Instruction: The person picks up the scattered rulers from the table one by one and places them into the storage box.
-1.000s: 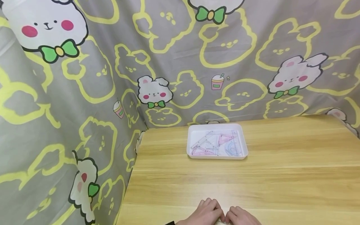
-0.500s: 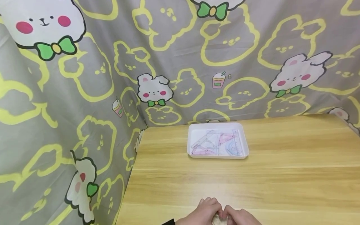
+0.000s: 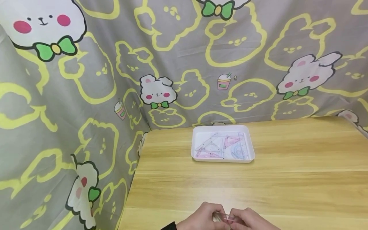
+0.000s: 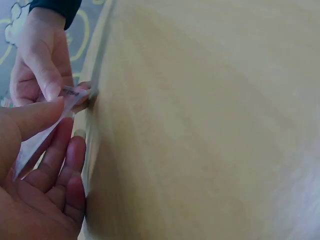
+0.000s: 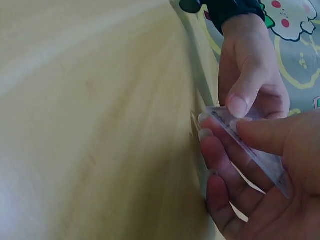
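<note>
A clear plastic set square [image 5: 260, 155] with dark scale marks along one edge is held between both hands at the table's near edge. My left hand [image 3: 202, 218] pinches one end of it between thumb and fingers. The other end is gripped by my right hand [image 3: 251, 219], thumb on top and fingers beneath. In the left wrist view, the set square [image 4: 37, 142] slants between the two hands, its face partly covered by the thumbs. Only a glinting strip of it shows between the hands in the head view.
At the back of the wooden table [image 3: 172, 182] stands a white tray [image 3: 194, 143]. Inside it lie clear and pink set squares [image 3: 231, 140], a blue protractor [image 3: 238, 151] and a ruler. A grey patterned curtain [image 3: 184, 57] hangs behind and at the left.
Both hands have turned and drawn slightly apart at the near edge, so a transparent strip shows between them where a pale piece showed before. The tray has stayed put.
</note>
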Motion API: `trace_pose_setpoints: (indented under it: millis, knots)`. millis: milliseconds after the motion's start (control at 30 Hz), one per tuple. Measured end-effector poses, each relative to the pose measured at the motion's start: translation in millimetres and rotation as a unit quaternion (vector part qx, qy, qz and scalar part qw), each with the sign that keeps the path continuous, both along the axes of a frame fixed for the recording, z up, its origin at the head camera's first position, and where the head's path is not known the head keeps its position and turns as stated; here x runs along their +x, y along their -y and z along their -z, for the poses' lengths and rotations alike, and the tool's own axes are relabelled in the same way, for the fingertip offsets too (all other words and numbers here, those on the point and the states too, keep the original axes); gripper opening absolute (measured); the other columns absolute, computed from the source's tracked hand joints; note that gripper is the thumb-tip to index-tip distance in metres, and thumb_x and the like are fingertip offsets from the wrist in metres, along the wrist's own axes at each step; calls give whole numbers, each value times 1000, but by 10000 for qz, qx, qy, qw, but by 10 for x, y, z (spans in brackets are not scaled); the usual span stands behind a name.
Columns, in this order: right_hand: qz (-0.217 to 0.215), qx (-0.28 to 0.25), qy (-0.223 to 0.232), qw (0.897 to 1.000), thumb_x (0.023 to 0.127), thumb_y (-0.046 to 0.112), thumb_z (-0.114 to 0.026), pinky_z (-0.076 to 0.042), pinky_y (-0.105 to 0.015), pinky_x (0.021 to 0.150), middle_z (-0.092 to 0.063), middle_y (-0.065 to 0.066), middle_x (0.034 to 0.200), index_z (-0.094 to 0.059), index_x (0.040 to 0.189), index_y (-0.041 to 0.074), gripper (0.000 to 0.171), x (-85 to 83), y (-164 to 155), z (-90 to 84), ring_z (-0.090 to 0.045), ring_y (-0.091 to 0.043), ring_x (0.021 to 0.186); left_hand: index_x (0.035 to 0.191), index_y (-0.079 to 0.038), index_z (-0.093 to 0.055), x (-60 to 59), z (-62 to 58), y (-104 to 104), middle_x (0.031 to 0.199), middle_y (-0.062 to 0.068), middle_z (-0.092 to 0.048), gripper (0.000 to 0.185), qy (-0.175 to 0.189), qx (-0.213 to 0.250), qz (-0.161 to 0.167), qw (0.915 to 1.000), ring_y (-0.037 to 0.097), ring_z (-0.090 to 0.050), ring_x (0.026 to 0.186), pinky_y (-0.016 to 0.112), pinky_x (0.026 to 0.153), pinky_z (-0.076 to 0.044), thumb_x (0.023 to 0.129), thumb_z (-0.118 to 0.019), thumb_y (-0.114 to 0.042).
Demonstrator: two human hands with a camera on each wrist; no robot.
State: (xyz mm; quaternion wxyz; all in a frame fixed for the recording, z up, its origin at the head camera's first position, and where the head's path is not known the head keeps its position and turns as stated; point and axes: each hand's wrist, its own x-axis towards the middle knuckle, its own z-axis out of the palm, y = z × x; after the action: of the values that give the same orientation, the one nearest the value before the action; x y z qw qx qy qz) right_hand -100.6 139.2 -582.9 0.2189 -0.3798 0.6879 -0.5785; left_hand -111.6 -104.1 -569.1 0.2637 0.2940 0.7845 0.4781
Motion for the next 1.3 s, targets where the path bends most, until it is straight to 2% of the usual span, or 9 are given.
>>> trace_pose_setpoints:
  millis: [100, 200, 367, 567, 733, 800, 933, 1067, 1300]
  knots:
    - [-59, 76, -437, 9990, 108, 1, -51, -53, -19, 58, -67, 9, 81, -64, 104, 9, 16, -70, -13, -30, -53, 11, 73, 106, -11, -63, -46, -18, 20, 95, -13, -77, 17, 349, 356, -128, 9987, -7, -68, 86, 16, 76, -53, 99, -75, -21]
    - [15, 134, -949, 9954, 107, -2, -49, -53, -19, 61, -68, 0, 81, -63, 108, 9, 18, -136, -15, -54, -54, 10, 77, 110, -12, -54, -111, -33, 45, 95, -9, -78, 24, 334, 523, -295, 9976, -6, -69, 85, 16, 77, -55, 99, -74, -19]
    - [208, 156, -926, 9954, 109, 0, -47, -52, -20, 68, -70, 1, 90, -64, 114, 11, 20, -220, -20, -109, -58, 5, 82, 107, -9, -55, -200, -34, 61, 90, -9, -73, 28, 332, 853, -904, 9917, -4, -68, 79, 18, 74, -58, 95, -78, -16]
    - [704, 255, -657, 9950, 112, 8, -46, -54, -25, 80, -73, 1, 104, -65, 117, 14, 21, -304, 30, -185, -66, -10, 93, 102, -4, -56, -312, -23, 68, 89, -2, -74, 25, 570, 1500, -1531, 9751, 4, -71, 76, 25, 69, -61, 95, -78, -13]
    - [1390, 43, -914, 9861, 111, 7, -47, -57, -28, 81, -74, -2, 101, -65, 117, 13, 20, -395, 202, -204, -71, -17, 90, 102, 0, -56, -425, -25, 73, 89, 2, -73, 24, 450, 1945, -2256, 9536, 7, -71, 76, 26, 67, -60, 96, -76, -14]
    - [1628, -56, -1049, 9811, 110, 5, -47, -58, -28, 80, -74, -3, 98, -65, 117, 11, 20, -442, 273, -207, -71, -18, 88, 103, 0, -57, -483, -30, 74, 90, 3, -72, 23, 316, 2022, -2431, 9482, 7, -70, 77, 24, 69, -59, 98, -74, -14]
    - [1940, -24, -1139, 9744, 110, 6, -50, -58, -29, 83, -77, -2, 103, -66, 118, 10, 18, -524, 384, -231, -72, -17, 92, 105, -2, -58, -585, -60, 106, 92, 7, -73, 19, 19, 2001, -2551, 9460, 7, -69, 78, 27, 71, -60, 99, -72, -13]
    - [2103, 150, -989, 9725, 109, 12, -54, -58, -29, 86, -77, 0, 110, -69, 118, 12, 17, -607, 444, -265, -72, -16, 98, 105, -2, -59, -669, -105, 148, 92, 16, -74, 17, -131, 1922, -2626, 9455, 8, -70, 77, 30, 71, -61, 99, -72, -11]
    - [2449, 272, -593, 9673, 105, 13, -62, -58, -28, 76, -74, -2, 100, -69, 115, 7, 14, -806, 445, -299, -69, -11, 84, 107, 1, -64, -781, -164, 176, 93, 22, -74, 16, 93, 1829, -2789, 9427, 11, -70, 73, 39, 71, -63, 99, -72, -9]
